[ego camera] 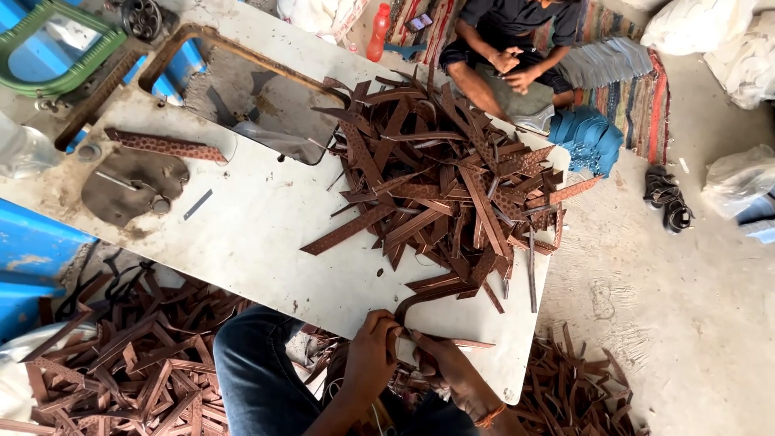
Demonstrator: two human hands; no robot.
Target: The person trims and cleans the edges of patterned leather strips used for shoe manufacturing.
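Brown strap (420, 297) pinched by left hand (370, 351) and right hand (440, 362) at worktop (242, 218) near edge; strap pile (452, 186) crowds beyond.

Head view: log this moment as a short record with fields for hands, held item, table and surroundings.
left hand: grips a brown strip at the table's near edge
right hand: closed on the same strip
held item: curved brown strip
table: white, bears a pile of brown strips
floor: more brown strips beside the blue trouser leg
other person: seated beyond the table
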